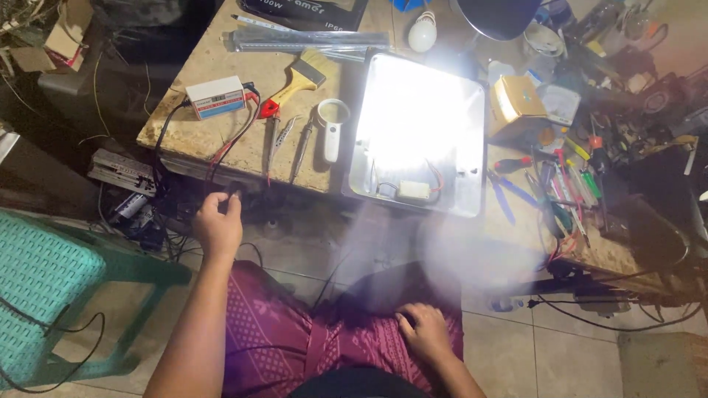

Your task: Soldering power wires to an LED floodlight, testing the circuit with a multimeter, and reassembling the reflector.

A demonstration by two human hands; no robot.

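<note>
A seated person's left hand pinches something small and dark, seemingly a plug on the wires trailing from the tester box, just below the bench edge. The right hand rests loosely curled and empty on a patterned cloth over the lap. On the bench a lit lamp panel glares beside a brush and magnifier. The wires look light and limp, best held at the stiff plug rather than the cord
</note>
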